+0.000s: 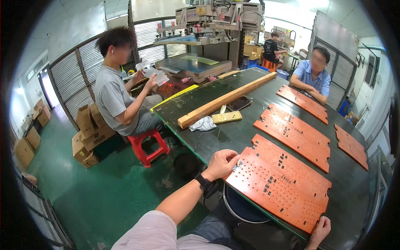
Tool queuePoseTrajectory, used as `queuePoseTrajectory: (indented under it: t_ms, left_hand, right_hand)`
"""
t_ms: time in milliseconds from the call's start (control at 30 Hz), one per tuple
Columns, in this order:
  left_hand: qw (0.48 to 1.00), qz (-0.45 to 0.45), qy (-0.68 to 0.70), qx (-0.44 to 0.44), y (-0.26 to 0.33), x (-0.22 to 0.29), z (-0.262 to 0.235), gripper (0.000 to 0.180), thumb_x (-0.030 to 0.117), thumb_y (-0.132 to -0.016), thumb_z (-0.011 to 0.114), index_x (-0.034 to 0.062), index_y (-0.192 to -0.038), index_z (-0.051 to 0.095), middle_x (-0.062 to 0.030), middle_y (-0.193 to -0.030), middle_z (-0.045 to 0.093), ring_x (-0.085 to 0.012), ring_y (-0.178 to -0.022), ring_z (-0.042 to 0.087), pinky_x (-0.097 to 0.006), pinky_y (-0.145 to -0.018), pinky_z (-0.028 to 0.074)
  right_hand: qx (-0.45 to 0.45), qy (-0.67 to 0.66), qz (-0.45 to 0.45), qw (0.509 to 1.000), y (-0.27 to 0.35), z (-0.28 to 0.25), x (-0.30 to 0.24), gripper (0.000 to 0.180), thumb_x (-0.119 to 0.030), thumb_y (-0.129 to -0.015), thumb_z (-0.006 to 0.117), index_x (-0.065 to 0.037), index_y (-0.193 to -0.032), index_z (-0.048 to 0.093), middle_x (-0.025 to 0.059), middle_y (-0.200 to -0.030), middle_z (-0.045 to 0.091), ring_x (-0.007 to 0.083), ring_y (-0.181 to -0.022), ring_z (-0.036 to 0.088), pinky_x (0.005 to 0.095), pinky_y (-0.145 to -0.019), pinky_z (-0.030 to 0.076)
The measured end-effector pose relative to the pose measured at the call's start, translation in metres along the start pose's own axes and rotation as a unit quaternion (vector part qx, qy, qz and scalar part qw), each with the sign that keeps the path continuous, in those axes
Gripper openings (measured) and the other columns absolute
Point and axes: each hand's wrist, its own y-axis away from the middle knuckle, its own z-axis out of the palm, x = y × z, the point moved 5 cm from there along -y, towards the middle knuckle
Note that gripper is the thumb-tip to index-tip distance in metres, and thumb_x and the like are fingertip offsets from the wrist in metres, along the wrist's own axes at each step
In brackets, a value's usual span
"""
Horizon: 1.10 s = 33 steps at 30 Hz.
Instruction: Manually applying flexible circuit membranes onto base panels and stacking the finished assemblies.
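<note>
Floor [83, 200]: cardboard boxes [86, 121], contents unclear; left hand [221, 163] at orange board [278, 179].

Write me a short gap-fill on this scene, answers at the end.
1. The left hand and right hand are at corners of one panel, coloured ____.
2. The hand nearer the white cloth is the ____ one.
3. The long bar is made of ____.
4. The stool under the person in grey is ____.
Answers: orange; left; wood; red.
</note>
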Motion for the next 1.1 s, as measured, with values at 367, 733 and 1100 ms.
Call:
queuePoseTrajectory:
  t_ms: [367, 733, 1100]
  left_hand:
    - [1.000, 0.008, -0.013, 0.002, 0.001, 0.004, 0.000, 0.019, 0.017, -0.088, 0.066, -0.0018, -0.088, 0.068, -0.0092, -0.077, 0.067, -0.0138, -0.065, 0.062, -0.028, -0.060, 0.049]
    - [1.000, 0.006, -0.025, -0.003, 0.003, 0.002, 0.001, 0.018, 0.016, -0.089, 0.065, -0.0019, -0.088, 0.068, -0.0079, -0.076, 0.068, -0.0122, -0.065, 0.062, -0.027, -0.059, 0.049]
    - [1.000, -0.014, -0.023, -0.012, 0.002, 0.002, 0.002, 0.016, 0.014, -0.088, 0.066, -0.0021, -0.089, 0.068, -0.0068, -0.077, 0.068, -0.0096, -0.068, 0.062, -0.026, -0.061, 0.049]
  right_hand:
    - [0.003, -0.008, 0.022, 1.000, 0.001, 0.004, -0.001, 0.019, -0.014, -0.098, 0.055, -0.001, -0.084, 0.056, -0.0033, -0.073, 0.047, 0.0054, -0.065, 0.039, 0.0223, -0.058, 0.034]
    - [0.010, -0.053, 0.049, 0.997, 0.004, 0.003, -0.001, 0.019, -0.014, -0.098, 0.055, -0.001, -0.083, 0.055, -0.0025, -0.074, 0.047, 0.0053, -0.066, 0.041, 0.0225, -0.060, 0.037]
    - [0.030, 0.027, 0.037, 0.999, 0.006, 0.004, -0.018, 0.018, -0.013, -0.096, 0.056, 0.000, -0.084, 0.056, -0.0014, -0.073, 0.050, 0.0070, -0.065, 0.044, 0.0234, -0.059, 0.037]
